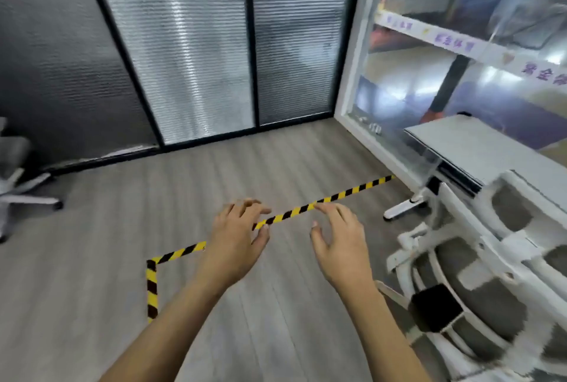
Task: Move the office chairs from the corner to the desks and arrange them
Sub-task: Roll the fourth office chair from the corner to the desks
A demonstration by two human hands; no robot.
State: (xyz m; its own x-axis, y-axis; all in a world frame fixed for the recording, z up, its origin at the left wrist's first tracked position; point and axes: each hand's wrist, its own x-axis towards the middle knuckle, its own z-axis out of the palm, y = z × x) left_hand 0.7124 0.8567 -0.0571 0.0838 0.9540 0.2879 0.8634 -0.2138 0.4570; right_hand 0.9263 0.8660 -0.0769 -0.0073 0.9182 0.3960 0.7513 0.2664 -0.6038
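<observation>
A white-framed office chair (pixel 478 268) with grey mesh stands at the right, close to a white desk (pixel 491 148). A second grey chair (pixel 18 185) shows partly at the far left edge, with its star base on the floor. My left hand (pixel 237 234) and my right hand (pixel 339 240) reach forward over the floor, side by side. Their fingers are loosely spread and hold nothing. Neither hand touches a chair; the white chair is just right of my right forearm.
Yellow-black striped tape (pixel 337 196) marks a corner on the grey wood floor (pixel 122 228). Glass partitions with blinds (pixel 196 44) close the far side. A glass wall (pixel 460 44) with stickers runs along the right behind the desk.
</observation>
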